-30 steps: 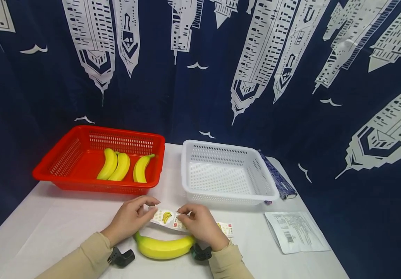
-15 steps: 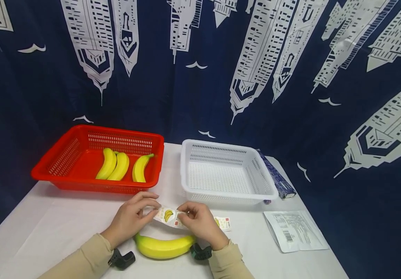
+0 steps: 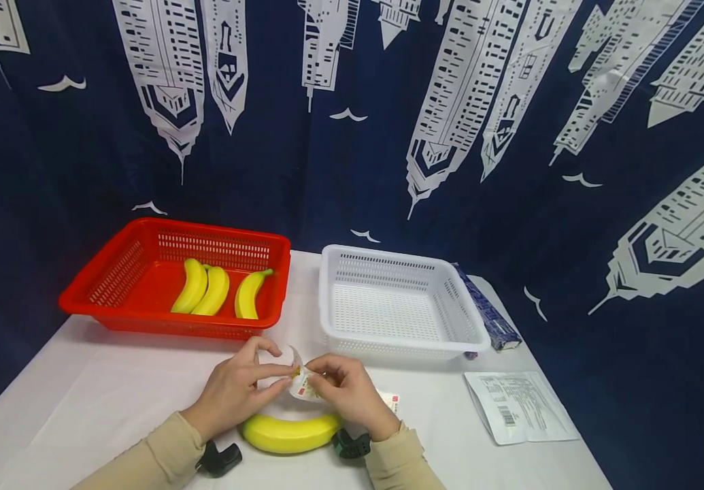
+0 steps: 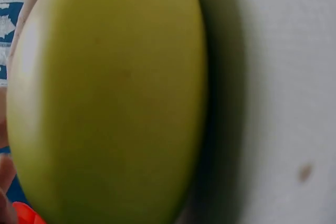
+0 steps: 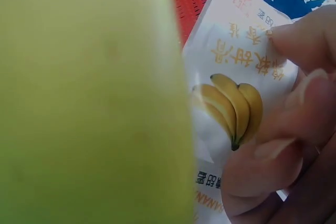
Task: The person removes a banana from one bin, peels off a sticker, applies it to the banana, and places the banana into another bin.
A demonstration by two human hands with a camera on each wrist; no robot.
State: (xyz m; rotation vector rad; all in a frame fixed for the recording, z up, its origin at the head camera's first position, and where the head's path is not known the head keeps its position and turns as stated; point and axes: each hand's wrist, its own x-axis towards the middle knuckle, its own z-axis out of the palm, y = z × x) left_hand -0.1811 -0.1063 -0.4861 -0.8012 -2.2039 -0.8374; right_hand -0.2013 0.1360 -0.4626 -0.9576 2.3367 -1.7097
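My right hand [image 3: 354,395] pinches a white strip of banana labels [image 3: 304,389] between thumb and fingers; in the right wrist view the strip [image 5: 231,51] shows printed bananas. My left hand [image 3: 238,388] has its thumb and a finger at the strip's left end, where a piece curls upward; whether it pinches that piece is hard to see. A yellow banana [image 3: 290,435] lies on the table just below both hands, and it fills much of the left wrist view as a blurred banana [image 4: 115,98].
A red basket [image 3: 174,325] with several bananas [image 3: 212,291] stands at the back left. Right of it is a white basket [image 3: 403,346], with a dark blue packet [image 3: 491,320] beside it. A white pouch [image 3: 520,408] lies at the right.
The left end of the label strip has gone from nearly flat to curled up. My left hand has moved slightly right, its fingers closer to my right hand, which has stayed nearly in place.
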